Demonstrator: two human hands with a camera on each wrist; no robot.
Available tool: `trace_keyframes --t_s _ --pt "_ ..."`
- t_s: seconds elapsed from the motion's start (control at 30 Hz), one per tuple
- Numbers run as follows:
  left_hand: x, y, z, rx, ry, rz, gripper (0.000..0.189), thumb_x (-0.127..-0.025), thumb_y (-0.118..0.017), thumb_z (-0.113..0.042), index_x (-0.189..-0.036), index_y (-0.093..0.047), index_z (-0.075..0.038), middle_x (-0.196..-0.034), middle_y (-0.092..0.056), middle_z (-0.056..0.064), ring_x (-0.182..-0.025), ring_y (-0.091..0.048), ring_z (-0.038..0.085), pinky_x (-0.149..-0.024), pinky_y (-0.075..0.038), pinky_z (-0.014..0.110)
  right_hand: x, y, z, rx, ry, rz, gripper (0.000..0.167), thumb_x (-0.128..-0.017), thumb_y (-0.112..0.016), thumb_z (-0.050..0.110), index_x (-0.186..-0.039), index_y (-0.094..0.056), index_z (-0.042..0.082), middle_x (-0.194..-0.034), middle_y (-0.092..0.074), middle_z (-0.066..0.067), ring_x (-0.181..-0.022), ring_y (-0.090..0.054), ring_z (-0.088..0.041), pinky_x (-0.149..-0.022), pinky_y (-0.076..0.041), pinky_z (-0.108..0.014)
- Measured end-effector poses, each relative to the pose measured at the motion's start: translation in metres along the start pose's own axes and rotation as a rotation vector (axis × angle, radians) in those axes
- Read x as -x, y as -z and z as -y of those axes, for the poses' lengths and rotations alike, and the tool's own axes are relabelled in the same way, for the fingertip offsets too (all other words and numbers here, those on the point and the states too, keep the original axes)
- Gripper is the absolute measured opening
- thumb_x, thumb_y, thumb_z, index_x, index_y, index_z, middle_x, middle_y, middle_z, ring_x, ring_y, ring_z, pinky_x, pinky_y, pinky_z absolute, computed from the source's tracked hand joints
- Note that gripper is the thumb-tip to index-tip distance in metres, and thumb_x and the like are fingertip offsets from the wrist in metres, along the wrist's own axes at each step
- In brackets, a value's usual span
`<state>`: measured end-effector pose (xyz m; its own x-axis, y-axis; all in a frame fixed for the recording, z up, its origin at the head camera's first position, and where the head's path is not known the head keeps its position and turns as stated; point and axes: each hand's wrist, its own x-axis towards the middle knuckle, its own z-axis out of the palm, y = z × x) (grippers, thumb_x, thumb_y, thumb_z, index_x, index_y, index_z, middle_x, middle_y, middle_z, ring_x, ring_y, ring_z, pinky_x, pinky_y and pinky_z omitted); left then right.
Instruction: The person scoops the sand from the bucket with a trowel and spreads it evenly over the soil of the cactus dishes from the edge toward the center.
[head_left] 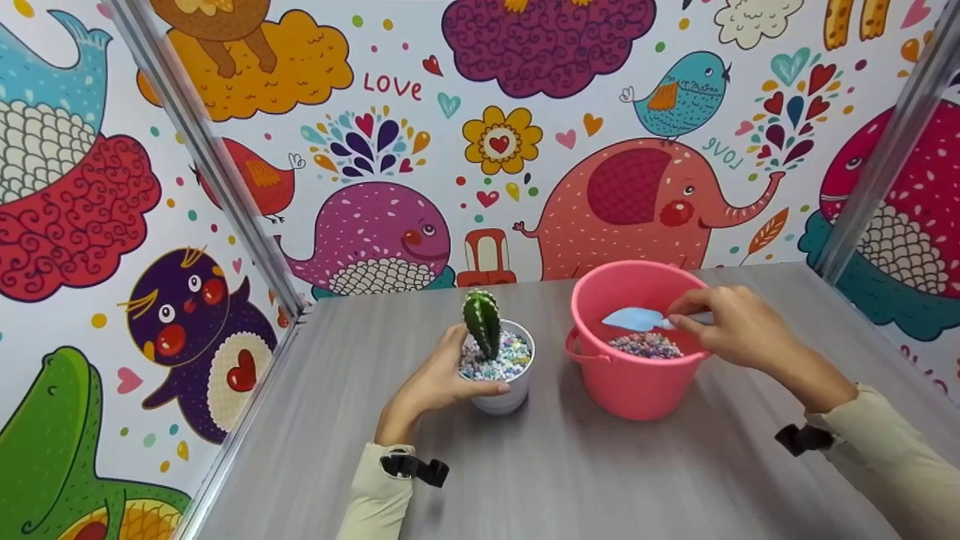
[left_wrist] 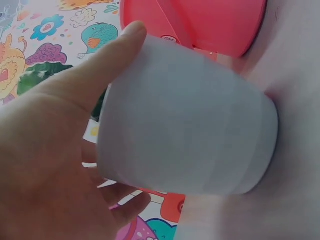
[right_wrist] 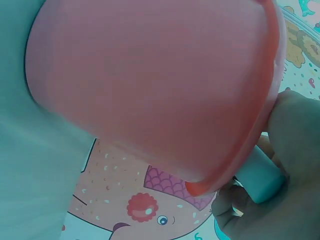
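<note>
My left hand (head_left: 439, 373) grips a white flower pot (head_left: 501, 401) standing on the table, thumb along the near side of its rim. A green cactus (head_left: 481, 326) rises from the pot, tilted slightly, amid multicoloured pebbles (head_left: 514, 358). In the left wrist view, the pot's smooth wall (left_wrist: 185, 120) lies between thumb and fingers. Over the rim of a pink bucket (head_left: 637, 390), my right hand (head_left: 739, 326) pinches the handle of a small light-blue trowel (head_left: 636, 319). Its blade hangs inside the bucket, above more pebbles (head_left: 646, 345). The right wrist view shows the trowel handle (right_wrist: 261, 175) beside the bucket's rim.
The bucket's pink handle (head_left: 589, 355) hangs down on its left side. Grey wood-look tabletop (head_left: 570, 480) lies in front of pot and bucket. Walls printed with cartoon animals (head_left: 622, 202) enclose the back and sides, with metal corner posts (head_left: 217, 165).
</note>
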<state>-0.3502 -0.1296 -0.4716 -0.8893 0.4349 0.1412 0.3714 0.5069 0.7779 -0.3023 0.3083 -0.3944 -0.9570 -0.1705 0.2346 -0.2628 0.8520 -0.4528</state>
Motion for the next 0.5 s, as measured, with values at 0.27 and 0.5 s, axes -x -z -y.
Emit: trace_keyframes --t_s 0.27,0.5 --pt "0.001 0.006 -0.006 -0.023 -0.028 -0.016 0.118 -0.077 -0.098 -0.048 -0.169 -0.033 -0.013 -0.171 -0.038 0.014 -0.157 -0.038 0.033 -0.131 -0.033 0.059 -0.006 -0.005 0.004 0.02 0.069 -0.008 0.025 -0.09 -0.09 0.024 -0.112 -0.085 0.013 -0.111 -0.083 -0.01 -0.109 -0.075 -0.039 -0.081 -0.069 -0.05" --pt "0.001 0.011 -0.012 -0.043 -0.072 -0.061 0.111 -0.078 -0.098 -0.046 -0.166 -0.038 -0.012 -0.164 -0.047 0.015 -0.152 -0.044 0.033 -0.13 -0.034 0.06 -0.014 -0.007 0.004 0.055 0.152 -0.077 0.024 -0.088 -0.091 0.023 -0.11 -0.085 0.014 -0.103 -0.082 -0.004 -0.099 -0.074 -0.028 -0.087 -0.063 -0.049"
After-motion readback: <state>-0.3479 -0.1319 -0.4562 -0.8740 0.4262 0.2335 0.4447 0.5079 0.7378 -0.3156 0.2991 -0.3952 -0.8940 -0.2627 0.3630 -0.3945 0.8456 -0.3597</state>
